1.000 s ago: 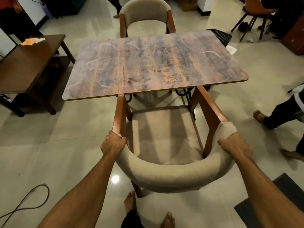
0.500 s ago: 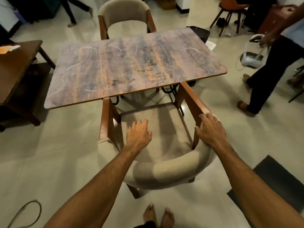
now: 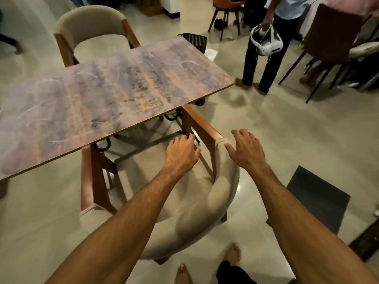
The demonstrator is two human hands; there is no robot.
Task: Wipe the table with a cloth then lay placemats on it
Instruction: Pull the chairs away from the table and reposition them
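Observation:
The wooden table point(image 3: 98, 95) fills the left of the view; its streaked brown top is bare, with pale chalky smears. A beige padded chair point(image 3: 190, 218) with orange-brown wooden arms stands at its near edge, seat partly under the top. My left hand point(image 3: 181, 154) hovers over the seat near the right armrest, fingers loosely bent, holding nothing. My right hand point(image 3: 245, 151) is spread just right of that armrest, its thumb close to the padded back's end. No cloth or placemat is in view.
A second beige chair point(image 3: 90, 29) stands at the table's far side. A person in dark trousers point(image 3: 264, 58) holding a white headset stands to the right. More chairs point(image 3: 332, 42) crowd the far right; a dark mat point(image 3: 313, 199) lies on the floor; my bare feet point(image 3: 231, 255) are below.
Both hands let go of the chair back and moved forward and right. The view swung right, and the person with the headset came closer into view.

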